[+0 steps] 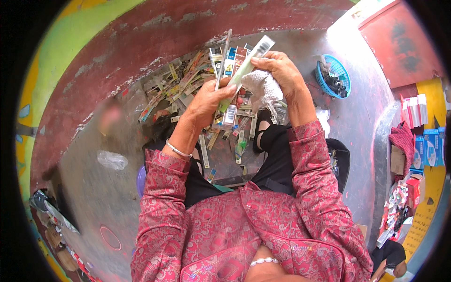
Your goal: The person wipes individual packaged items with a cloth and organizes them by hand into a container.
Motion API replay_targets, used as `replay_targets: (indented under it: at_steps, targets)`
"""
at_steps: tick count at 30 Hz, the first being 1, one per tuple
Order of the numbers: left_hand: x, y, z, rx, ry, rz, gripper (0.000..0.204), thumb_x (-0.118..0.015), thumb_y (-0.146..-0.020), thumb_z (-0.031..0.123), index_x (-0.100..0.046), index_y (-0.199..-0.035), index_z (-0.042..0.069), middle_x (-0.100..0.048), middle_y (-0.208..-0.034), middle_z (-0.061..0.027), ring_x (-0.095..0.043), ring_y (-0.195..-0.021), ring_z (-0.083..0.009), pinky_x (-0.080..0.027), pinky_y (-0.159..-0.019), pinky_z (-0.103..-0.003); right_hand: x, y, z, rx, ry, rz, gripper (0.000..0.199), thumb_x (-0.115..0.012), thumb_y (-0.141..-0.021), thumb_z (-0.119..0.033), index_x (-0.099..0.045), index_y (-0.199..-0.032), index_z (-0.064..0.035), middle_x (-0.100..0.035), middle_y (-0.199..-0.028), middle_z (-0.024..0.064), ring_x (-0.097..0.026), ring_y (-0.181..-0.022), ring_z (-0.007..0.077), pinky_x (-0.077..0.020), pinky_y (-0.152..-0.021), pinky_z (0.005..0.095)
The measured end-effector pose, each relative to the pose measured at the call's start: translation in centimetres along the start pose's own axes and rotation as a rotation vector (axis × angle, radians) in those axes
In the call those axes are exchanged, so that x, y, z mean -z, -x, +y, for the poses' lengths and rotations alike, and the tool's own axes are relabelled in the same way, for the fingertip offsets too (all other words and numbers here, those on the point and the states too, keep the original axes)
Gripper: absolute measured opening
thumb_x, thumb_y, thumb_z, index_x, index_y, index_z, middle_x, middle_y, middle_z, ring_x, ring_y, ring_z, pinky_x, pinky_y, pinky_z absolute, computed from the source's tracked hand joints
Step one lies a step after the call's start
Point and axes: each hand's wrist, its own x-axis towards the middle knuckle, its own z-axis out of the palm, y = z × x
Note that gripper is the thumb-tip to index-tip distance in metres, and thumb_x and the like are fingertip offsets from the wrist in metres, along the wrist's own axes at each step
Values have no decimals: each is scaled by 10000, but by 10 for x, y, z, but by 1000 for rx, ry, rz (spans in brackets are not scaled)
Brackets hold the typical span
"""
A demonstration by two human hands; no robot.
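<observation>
A long, narrow pale-green and white packet [249,62] with a barcode at its top end slants between my two hands. My left hand [206,102] is closed round its lower end, thumb on its face. A thin, dark strip-like piece [222,58] also sticks up from that hand. Below the fingers, a clear-ended pack [229,115] with a barcode shows; I cannot tell whether it is held. My right hand [281,70] pinches the packet's upper part and also has a crumpled white cloth [263,87] in its palm. Behind lies a heap of similar narrow packets [188,77].
A blue plastic basket [346,79] with dark items stands at the right. A clear plastic bag [112,160] lies on the floor at left. Boxes [431,146] and other goods line the right wall. A maroon wall [108,56] curves behind the heap.
</observation>
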Motion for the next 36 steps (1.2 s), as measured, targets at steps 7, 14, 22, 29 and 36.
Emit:
replay_targets:
  at_steps: [7, 14, 22, 29, 36]
  targets:
    - [2, 3, 6, 68, 279, 40, 331, -509, -875, 269, -579, -1059, 4, -614, -854, -55, -593, -665, -103, -513, -618, -234, 13, 1, 2, 56, -90, 38, 139, -605, -772, -44, -604, -876, 50, -631, -785, 98, -616, -651, 154, -502, -585, 252]
    - [6, -6, -7, -41, -168, 34, 220, -635, -790, 207, -606, -877, 8, -575, -723, -7, -521, -615, -59, -437, -562, -204, -6, -2, 12, 11, 183, -51, 203, -604, -781, -148, -626, -840, 45, -628, -736, 75, -584, -627, 127, -455, -555, 243]
    - [-4, -3, -3, 62, -70, 64, 150, -667, -745, 120, -601, -822, 10, -591, -692, -24, -551, -583, -82, -448, -535, -217, -44, 11, 27, 801, 958, 409, 154, -609, -783, -211, -565, -768, -64, -590, -669, 158, -598, -618, 308, -454, -549, 365]
    - [7, 8, 1, 84, -180, -23, 173, -674, -740, 134, -596, -829, 8, -587, -696, -25, -553, -604, -86, -450, -576, -221, 24, -14, -1, 668, 1139, 824, 120, -587, -787, -215, -600, -841, -108, -623, -775, 92, -612, -665, 280, -469, -556, 377]
    - [16, 5, 5, 113, -53, 82, 199, -647, -787, 188, -601, -855, 7, -590, -719, -21, -547, -586, -70, -456, -542, -200, -14, 21, 10, 895, 1373, 201, 213, -579, -768, -77, -641, -952, -164, -607, -948, 29, -614, -659, 198, -471, -532, 291]
